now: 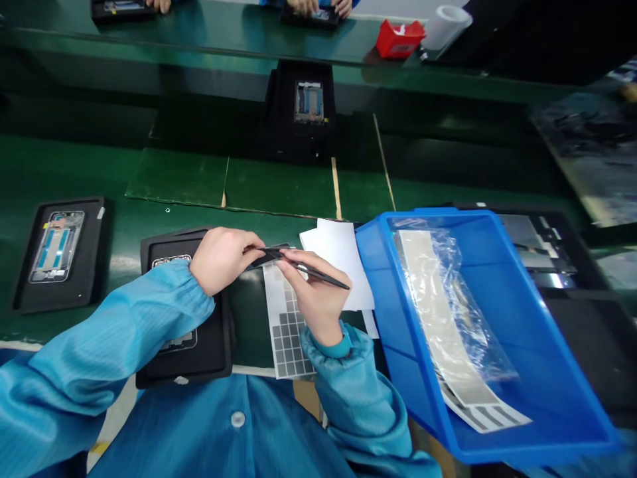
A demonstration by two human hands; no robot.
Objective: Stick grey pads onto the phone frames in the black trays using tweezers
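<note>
A worker's right hand (313, 292) pinches black tweezers (323, 277) in a narrow, pen-like hold, their tips at the left hand (221, 259), whose fingers close on a small dark piece (269, 255), its outline hard to make out. Below lie a black foam tray (219, 345) and a sheet of grey pads (286, 332) on the green table (119, 229).

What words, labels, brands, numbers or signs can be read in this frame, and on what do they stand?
Nothing can be read clearly.
Red box: white printing, too small and blurred to read.
Small white label on the left black tray: too small to read.
</note>
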